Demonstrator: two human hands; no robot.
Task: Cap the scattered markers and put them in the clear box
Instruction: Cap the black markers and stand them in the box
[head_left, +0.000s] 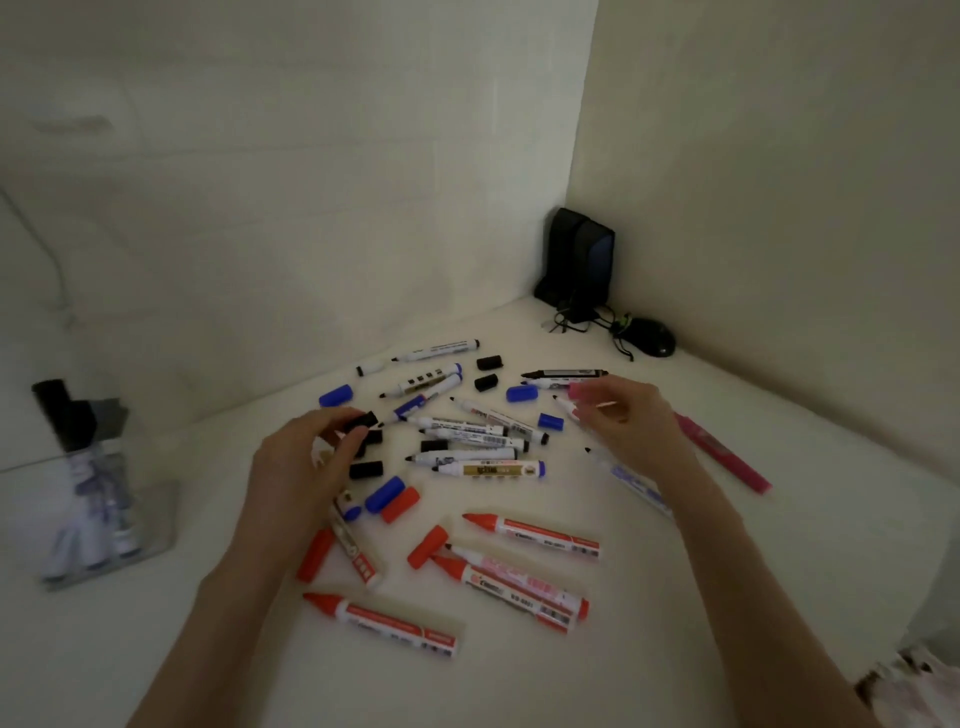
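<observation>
Several uncapped markers, black (467, 457), blue (491, 470) and red (530, 530), lie scattered on the white table (779, 545) with loose black, blue and red caps (400, 504) among them. My left hand (306, 462) pinches a black cap (365, 420) just above the pile's left side. At the pile's right side, my right hand (628, 415) is closed on an uncapped black-tipped marker (566, 406). The clear box (150, 519) stands at the far left and holds several capped markers upright.
A pink marker (727, 452) lies right of my right hand. Black speakers (576, 260), tangled cables and a black mouse (649, 338) sit in the far corner against the walls. A patterned cloth (914, 686) shows at the bottom right.
</observation>
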